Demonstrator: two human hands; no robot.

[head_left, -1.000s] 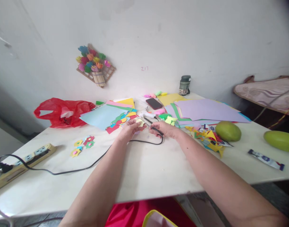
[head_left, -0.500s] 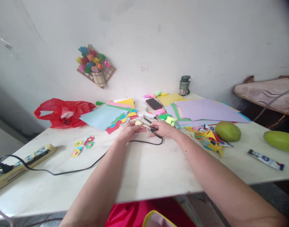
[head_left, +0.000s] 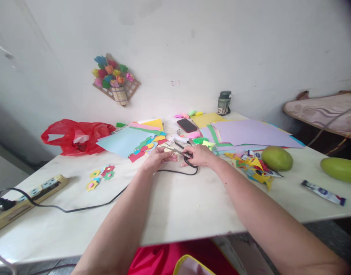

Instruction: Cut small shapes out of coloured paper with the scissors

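Black-handled scissors (head_left: 187, 157) are in my right hand (head_left: 200, 156), fingers wrapped round the handles, with the blades pointing left. My left hand (head_left: 158, 158) pinches a small pale yellow piece of paper (head_left: 169, 149) at the blades. Just beyond my hands lies a white glue gun (head_left: 179, 139), its black cord running left across the table. Cut paper shapes (head_left: 143, 147) in several colours lie past my left hand. Near my right wrist are crumpled green and yellow pieces (head_left: 205, 143). Small paper flowers (head_left: 102, 176) rest on the table to the left.
A power strip (head_left: 39, 193) sits at the left edge, near a red plastic bag (head_left: 75, 133). Behind are a phone (head_left: 187, 125), paper sheets (head_left: 250, 131) and a dark cup (head_left: 224, 103). Paper scraps (head_left: 257, 170), green fruit (head_left: 277, 158) and a tube (head_left: 323, 193) lie right.
The scissor blades have shifted slightly against the pale yellow paper, which my left hand has turned a little. Both arms stay almost in place.
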